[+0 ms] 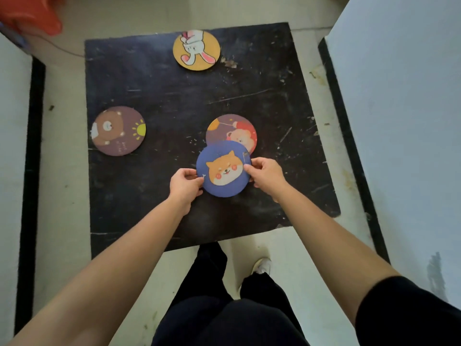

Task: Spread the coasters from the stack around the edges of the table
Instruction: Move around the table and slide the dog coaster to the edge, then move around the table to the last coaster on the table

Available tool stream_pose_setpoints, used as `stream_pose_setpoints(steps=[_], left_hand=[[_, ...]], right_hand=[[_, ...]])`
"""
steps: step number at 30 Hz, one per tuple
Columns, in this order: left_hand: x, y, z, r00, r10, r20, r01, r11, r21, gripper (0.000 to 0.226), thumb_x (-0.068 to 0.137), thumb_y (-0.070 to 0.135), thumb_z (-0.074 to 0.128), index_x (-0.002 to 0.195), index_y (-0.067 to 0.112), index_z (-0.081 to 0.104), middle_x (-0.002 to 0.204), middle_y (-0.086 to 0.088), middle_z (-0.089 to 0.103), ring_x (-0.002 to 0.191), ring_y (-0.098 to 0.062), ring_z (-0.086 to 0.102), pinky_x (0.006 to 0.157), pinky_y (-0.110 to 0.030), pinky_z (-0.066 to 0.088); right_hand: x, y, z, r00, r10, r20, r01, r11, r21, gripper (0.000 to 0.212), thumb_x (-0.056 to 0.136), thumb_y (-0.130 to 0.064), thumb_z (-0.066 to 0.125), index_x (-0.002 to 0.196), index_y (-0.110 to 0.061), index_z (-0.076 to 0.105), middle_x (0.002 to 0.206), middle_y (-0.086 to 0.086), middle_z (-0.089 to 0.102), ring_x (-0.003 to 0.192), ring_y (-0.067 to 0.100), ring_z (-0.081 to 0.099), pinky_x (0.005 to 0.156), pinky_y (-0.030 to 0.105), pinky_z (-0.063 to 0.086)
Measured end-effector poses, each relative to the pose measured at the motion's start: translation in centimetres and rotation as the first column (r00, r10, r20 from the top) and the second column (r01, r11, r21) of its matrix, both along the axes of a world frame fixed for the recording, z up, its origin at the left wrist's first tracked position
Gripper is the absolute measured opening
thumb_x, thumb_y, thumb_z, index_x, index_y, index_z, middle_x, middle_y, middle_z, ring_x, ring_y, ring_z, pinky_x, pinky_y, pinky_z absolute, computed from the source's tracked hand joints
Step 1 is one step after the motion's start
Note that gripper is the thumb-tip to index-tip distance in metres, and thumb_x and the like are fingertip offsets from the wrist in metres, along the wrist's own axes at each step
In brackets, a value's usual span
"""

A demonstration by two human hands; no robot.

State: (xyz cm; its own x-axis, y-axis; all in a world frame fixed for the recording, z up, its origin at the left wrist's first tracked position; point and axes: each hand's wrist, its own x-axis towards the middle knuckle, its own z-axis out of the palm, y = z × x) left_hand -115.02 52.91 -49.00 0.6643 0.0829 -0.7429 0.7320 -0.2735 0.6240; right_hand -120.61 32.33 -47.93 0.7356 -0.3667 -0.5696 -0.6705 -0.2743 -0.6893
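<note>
A round blue coaster with a dog face (223, 168) is held over the black square table (162, 101). My left hand (185, 186) pinches its left edge and my right hand (265, 173) pinches its right edge. Just behind it, partly covered, lies a coaster with a red and orange bear picture (233, 129) near the table's middle. A yellow rabbit coaster (196, 50) rests at the far edge. A brown bear coaster (118, 130) rests at the left edge.
White walls or panels with black trim stand close on the left (15, 146) and right (399, 121). A red object (32, 13) sits at the far left corner. My legs and a white shoe (262, 265) are below the table's near edge.
</note>
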Motion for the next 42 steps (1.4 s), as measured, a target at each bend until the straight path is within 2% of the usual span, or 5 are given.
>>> stream_pose_setpoints(steps=[4,11,28,35,42], left_hand=[[-3.9,2.0,-0.2,0.998,-0.044,0.046,0.039,0.993,0.113,0.015,0.088,0.007,0.067,0.095,0.017,0.059,0.099,-0.007,0.067,0.083,-0.019,0.065,0.069,-0.037,0.059],[-8.4,3.7,-2.7,0.996,-0.091,0.010,0.085,0.966,0.244,0.025,0.088,0.009,0.066,0.113,0.013,0.064,0.107,-0.006,0.068,0.096,-0.023,0.062,0.088,-0.041,0.054],[-7.8,2.3,-3.0,0.961,-0.259,-0.094,0.275,0.892,0.358,0.042,0.093,0.024,0.061,0.131,0.009,0.053,0.127,-0.012,0.062,0.112,-0.025,0.059,0.081,-0.033,0.051],[-0.2,0.6,4.7,0.581,-0.797,0.164,0.433,0.473,0.767,0.067,0.097,0.057,0.029,0.152,0.018,0.022,0.162,-0.015,0.013,0.148,-0.034,0.012,0.115,-0.058,0.015],[9.8,-5.3,16.9,0.148,-0.894,0.423,0.042,0.433,0.901,0.073,0.096,0.063,0.019,0.154,0.018,0.012,0.163,-0.020,0.005,0.149,-0.039,0.004,0.116,-0.064,0.007]], right_hand=[[-4.4,1.3,0.0,0.996,-0.003,-0.092,0.008,0.999,0.049,0.028,0.088,-0.025,0.075,0.112,-0.023,0.061,0.087,0.000,0.074,0.068,0.012,0.073,0.051,0.024,0.054],[-9.8,3.7,-3.0,0.972,0.057,-0.227,-0.079,0.993,-0.091,0.023,0.094,-0.026,0.063,0.113,-0.016,0.070,0.103,0.005,0.075,0.096,0.023,0.070,0.087,0.035,0.055],[-9.8,3.4,-3.1,0.932,0.295,-0.211,-0.346,0.899,-0.270,0.029,0.099,-0.029,0.056,0.120,-0.015,0.070,0.113,0.009,0.072,0.100,0.027,0.066,0.081,0.035,0.052],[-3.2,-2.1,3.0,0.958,0.287,-0.004,-0.225,0.741,-0.633,0.062,0.101,-0.053,0.039,0.153,-0.021,0.033,0.161,0.012,0.031,0.148,0.029,0.029,0.117,0.047,0.029],[5.1,-10.3,16.1,0.864,0.362,0.350,0.208,0.377,-0.902,0.070,0.099,-0.066,0.030,0.157,-0.026,0.027,0.166,0.012,0.019,0.153,0.031,0.019,0.123,0.045,0.008]])
